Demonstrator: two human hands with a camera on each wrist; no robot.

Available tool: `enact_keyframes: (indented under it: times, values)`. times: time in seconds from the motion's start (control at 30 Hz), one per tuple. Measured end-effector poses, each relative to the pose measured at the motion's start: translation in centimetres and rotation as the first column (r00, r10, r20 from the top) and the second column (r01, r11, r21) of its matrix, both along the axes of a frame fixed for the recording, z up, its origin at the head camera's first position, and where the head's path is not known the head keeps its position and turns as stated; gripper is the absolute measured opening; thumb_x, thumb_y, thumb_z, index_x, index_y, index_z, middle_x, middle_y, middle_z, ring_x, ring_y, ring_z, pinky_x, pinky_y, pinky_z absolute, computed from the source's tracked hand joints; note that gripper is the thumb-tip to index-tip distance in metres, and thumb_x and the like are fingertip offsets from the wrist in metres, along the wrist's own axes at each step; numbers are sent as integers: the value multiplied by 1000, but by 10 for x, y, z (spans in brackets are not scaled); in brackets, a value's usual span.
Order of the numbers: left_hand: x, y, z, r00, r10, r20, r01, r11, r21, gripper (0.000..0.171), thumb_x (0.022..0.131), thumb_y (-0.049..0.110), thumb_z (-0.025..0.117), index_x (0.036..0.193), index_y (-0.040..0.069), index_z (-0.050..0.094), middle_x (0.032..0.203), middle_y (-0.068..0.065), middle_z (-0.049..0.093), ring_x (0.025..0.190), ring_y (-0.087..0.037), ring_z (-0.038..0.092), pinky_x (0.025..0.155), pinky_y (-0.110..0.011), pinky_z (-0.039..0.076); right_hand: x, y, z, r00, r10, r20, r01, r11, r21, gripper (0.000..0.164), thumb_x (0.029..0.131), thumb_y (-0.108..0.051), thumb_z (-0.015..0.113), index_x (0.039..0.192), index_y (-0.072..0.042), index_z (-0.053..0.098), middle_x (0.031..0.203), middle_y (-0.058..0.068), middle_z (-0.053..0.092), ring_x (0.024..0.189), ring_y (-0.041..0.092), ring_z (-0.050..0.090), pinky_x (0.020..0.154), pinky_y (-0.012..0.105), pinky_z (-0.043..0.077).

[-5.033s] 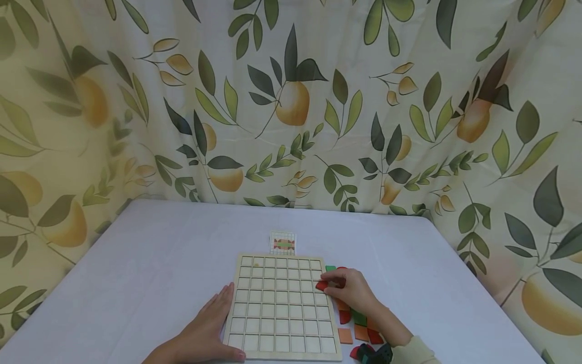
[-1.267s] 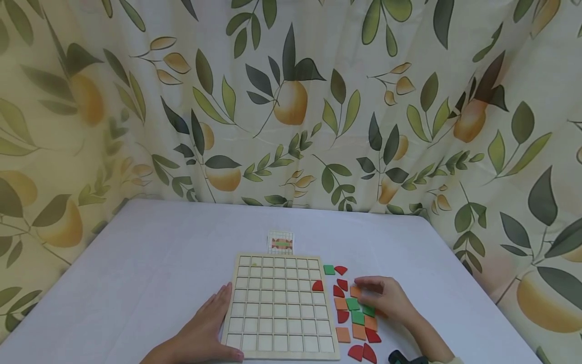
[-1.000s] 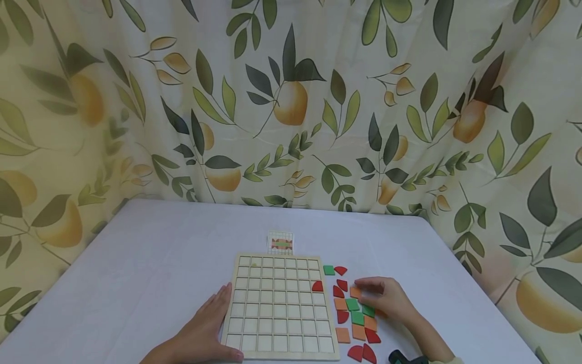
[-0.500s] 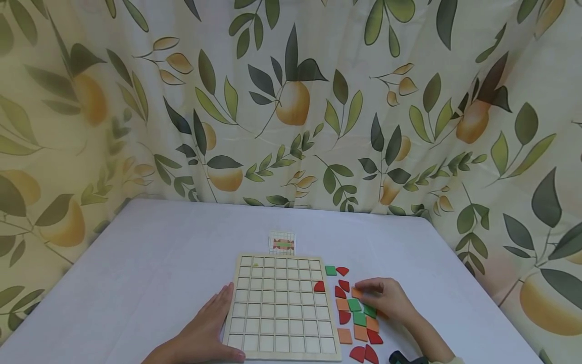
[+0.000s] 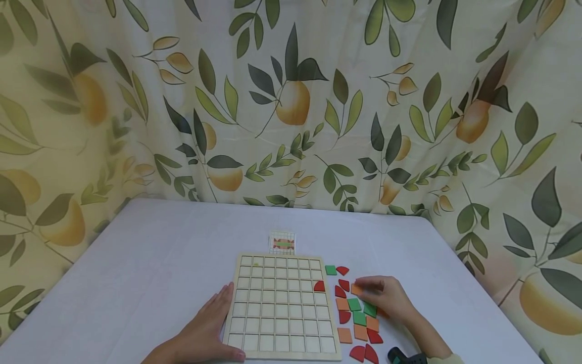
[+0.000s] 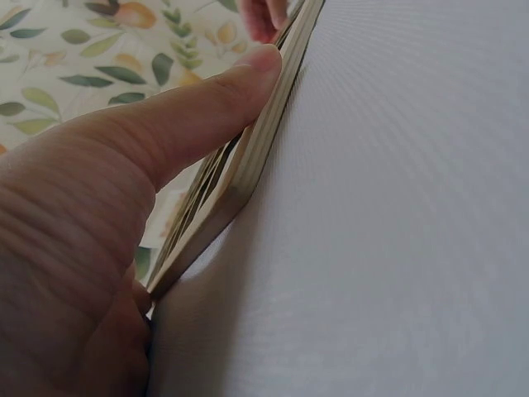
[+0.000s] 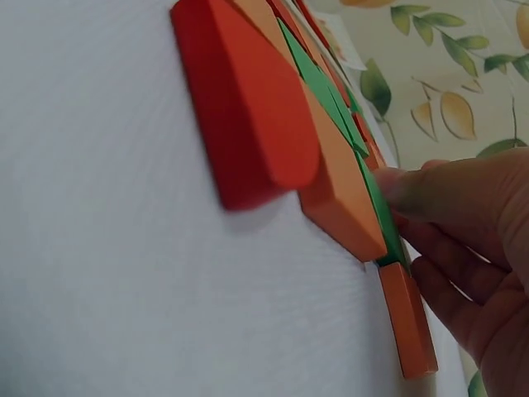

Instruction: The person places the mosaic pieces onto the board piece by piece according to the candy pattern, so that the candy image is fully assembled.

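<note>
A wooden grid board (image 5: 273, 357) lies on the white table. My left hand (image 5: 206, 326) steadies its near left corner, straight fingers along the left side and thumb (image 6: 240, 83) on the near edge. One red quarter-round tile (image 5: 320, 286) sits in a right-column cell. Right of the board, my right hand (image 5: 388, 298) pinches an orange square tile (image 5: 356, 289) between thumb and fingers; the hand covers part of it. In the right wrist view, a green tile (image 7: 382, 215) and another orange tile (image 7: 409, 318) lie close under these fingers.
Loose tiles lie between board and right hand: green squares (image 5: 359, 318), orange squares (image 5: 344, 335) and red quarter-rounds (image 5: 357, 353). Behind the board lies a small pattern card (image 5: 283, 243). A leaf-and-fruit curtain (image 5: 291, 151) hangs beyond the table's far edge.
The red quarter-round tile, held over the board's right edge earlier, now lies in a cell. My right hand has moved right to the orange tile, which has just shifted slightly. My left hand stays.
</note>
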State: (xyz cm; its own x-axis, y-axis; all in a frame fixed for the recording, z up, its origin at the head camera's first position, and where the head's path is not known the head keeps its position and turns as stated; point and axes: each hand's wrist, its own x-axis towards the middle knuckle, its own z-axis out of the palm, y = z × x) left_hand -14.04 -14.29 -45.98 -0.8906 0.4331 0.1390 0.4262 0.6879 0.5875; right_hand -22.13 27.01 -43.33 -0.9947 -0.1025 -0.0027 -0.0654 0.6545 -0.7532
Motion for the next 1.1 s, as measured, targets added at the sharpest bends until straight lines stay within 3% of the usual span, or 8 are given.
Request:
enact_keyframes:
  times: [0.37, 0.57, 0.9, 1.1]
  values:
    - [0, 0, -1, 1000, 9, 7, -9, 1000, -6, 131, 58, 74, 65, 144, -6, 7, 150, -20, 11, 137, -30, 10, 98, -8, -11, 2, -13, 7, 1000, 11, 4, -11, 999, -41, 28, 78, -13, 74, 104, -5, 70, 103, 5, 67, 110, 28, 53, 91, 48, 43]
    - [-1, 1, 0, 1000, 9, 16, -9, 1000, -6, 131, 58, 74, 65, 144, -6, 8, 150, -20, 11, 137, -31, 10, 99, -8, -11, 2, -17, 7, 1000, 10, -17, -11, 1000, -28, 27, 77, -13, 74, 103, -6, 71, 102, 4, 67, 109, 27, 53, 90, 48, 43]
    - [0, 2, 4, 999, 12, 42, -12, 1000, 6, 129, 59, 71, 67, 144, -7, 9, 150, -21, 12, 137, -32, 10, 99, -10, -10, 5, -27, 7, 995, 77, -62, -78, 997, -22, 24, 76, -11, 75, 100, -13, 72, 102, 0, 67, 108, 25, 55, 91, 49, 42]
    - [-1, 3, 4, 998, 20, 65, -20, 1000, -11, 130, 58, 73, 66, 144, -6, 9, 150, -19, 11, 137, -30, 9, 97, -7, -12, 7, -34, 11, 991, 118, -63, -119, 993, -19, 26, 76, -15, 76, 101, -11, 72, 100, -1, 67, 106, 25, 55, 91, 50, 42]
